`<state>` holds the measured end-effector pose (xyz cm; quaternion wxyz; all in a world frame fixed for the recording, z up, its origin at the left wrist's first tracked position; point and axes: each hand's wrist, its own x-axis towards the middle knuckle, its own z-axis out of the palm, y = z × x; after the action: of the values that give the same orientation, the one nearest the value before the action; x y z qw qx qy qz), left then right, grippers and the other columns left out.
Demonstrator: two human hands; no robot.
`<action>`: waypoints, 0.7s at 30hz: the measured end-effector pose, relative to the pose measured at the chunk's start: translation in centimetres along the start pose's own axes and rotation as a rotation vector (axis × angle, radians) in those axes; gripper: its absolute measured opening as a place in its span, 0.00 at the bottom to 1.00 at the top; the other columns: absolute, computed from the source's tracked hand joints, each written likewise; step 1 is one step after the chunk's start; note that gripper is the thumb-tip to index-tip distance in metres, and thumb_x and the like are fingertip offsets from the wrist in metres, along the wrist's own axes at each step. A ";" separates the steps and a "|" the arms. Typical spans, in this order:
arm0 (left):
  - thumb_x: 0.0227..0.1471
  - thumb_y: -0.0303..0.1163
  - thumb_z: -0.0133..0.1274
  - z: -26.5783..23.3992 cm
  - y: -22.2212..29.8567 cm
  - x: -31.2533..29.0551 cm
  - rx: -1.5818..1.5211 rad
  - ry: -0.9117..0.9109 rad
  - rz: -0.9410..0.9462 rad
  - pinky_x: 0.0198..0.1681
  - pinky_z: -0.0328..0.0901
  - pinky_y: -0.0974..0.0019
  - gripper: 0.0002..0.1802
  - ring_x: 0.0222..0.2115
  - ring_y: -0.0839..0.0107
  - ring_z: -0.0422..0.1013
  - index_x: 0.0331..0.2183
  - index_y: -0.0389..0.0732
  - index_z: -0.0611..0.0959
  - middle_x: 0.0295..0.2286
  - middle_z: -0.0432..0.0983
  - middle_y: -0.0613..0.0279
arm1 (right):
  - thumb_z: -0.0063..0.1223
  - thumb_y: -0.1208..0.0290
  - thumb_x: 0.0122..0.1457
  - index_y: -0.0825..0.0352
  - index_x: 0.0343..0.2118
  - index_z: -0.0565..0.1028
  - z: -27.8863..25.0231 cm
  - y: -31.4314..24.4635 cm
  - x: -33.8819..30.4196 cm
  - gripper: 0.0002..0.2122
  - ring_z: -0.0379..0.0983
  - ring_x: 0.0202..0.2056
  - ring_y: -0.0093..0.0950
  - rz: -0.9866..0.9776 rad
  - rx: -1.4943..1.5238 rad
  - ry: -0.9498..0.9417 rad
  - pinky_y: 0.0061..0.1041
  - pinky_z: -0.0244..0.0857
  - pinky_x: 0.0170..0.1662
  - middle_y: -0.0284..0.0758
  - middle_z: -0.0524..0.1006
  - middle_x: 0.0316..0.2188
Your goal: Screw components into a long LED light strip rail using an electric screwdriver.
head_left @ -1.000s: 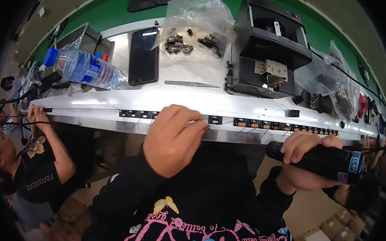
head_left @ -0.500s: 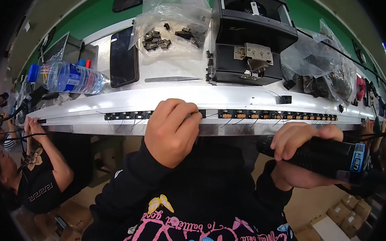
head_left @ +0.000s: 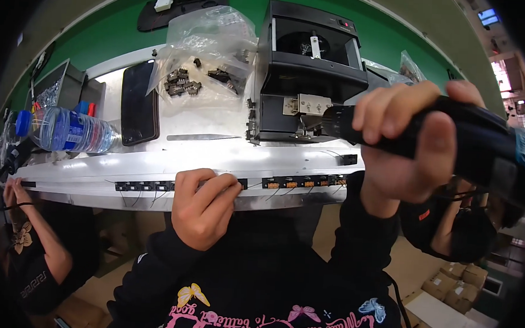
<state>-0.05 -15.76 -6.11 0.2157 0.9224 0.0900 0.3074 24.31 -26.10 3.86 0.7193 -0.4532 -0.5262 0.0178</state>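
Observation:
My right hand (head_left: 406, 136) is wrapped around a black electric screwdriver (head_left: 477, 139), raised above the bench. Its nose overlaps the metal bracket (head_left: 314, 105) on the front of a black screw feeder (head_left: 314, 77); whether they touch I cannot tell. Fingers curled, my left hand (head_left: 204, 208) grips a small black part (head_left: 242, 184) in the row along the bench's near edge. To its right stand several black parts with orange coils (head_left: 291, 183) and thin wires; to its left are plain black parts (head_left: 145, 186) with wires. A white rail (head_left: 90, 173) carries the row.
Behind the row lie a clear bag of small black parts (head_left: 187, 80), a dark phone (head_left: 141, 101) and a water bottle (head_left: 74, 130). A loose black part (head_left: 348, 159) sits before the feeder. Other people's arms (head_left: 42, 229) show at both sides.
My right hand has lifted the screwdriver from below the bench edge up to the feeder's front. My left hand stays at the row. The whole view has shifted.

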 end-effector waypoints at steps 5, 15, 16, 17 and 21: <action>0.35 0.14 0.60 0.0 -0.6 -0.5 -0.045 0.003 -0.026 0.42 0.63 0.59 0.19 0.37 0.59 0.71 0.36 0.33 0.86 0.38 0.81 0.60 | 0.54 0.76 0.59 0.64 0.56 0.62 -1.5 2.6 2.1 0.22 0.66 0.17 0.24 0.009 0.280 -0.499 0.29 0.68 0.24 0.31 0.69 0.20; 0.36 0.15 0.62 -0.1 -0.4 -0.3 -0.079 0.009 -0.047 0.42 0.62 0.59 0.18 0.36 0.59 0.71 0.36 0.33 0.86 0.38 0.81 0.60 | 0.47 0.79 0.59 0.71 0.57 0.63 2.6 0.5 -0.2 0.21 0.61 0.15 0.21 0.125 0.028 0.056 0.29 0.64 0.22 0.32 0.65 0.18; 0.36 0.16 0.63 0.1 -0.6 -0.4 -0.080 0.018 -0.040 0.42 0.62 0.59 0.18 0.36 0.58 0.71 0.35 0.33 0.86 0.38 0.81 0.60 | 0.47 0.79 0.59 0.72 0.57 0.63 3.2 -0.2 -0.1 0.21 0.61 0.15 0.21 0.170 -0.036 0.073 0.29 0.64 0.22 0.32 0.65 0.18; 0.36 0.16 0.64 0.2 -0.8 -0.4 -0.080 0.027 -0.034 0.42 0.62 0.60 0.17 0.36 0.58 0.71 0.35 0.34 0.86 0.37 0.81 0.60 | 0.47 0.80 0.58 0.72 0.57 0.63 3.8 -0.7 -0.3 0.21 0.61 0.15 0.22 0.216 -0.099 0.090 0.28 0.64 0.21 0.32 0.65 0.18; 0.37 0.16 0.65 0.6 -0.8 -0.5 -0.116 0.047 -0.060 0.42 0.62 0.60 0.16 0.36 0.59 0.71 0.35 0.35 0.86 0.37 0.81 0.61 | 0.45 0.79 0.60 0.67 0.59 0.59 5.0 -2.5 -3.3 0.23 0.62 0.14 0.23 0.291 -0.004 0.138 0.28 0.66 0.21 0.32 0.65 0.18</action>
<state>-0.14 -15.40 -7.14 0.2758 0.8978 0.1047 0.3269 17.83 -26.04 3.28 0.7427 -0.5261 -0.4044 0.0897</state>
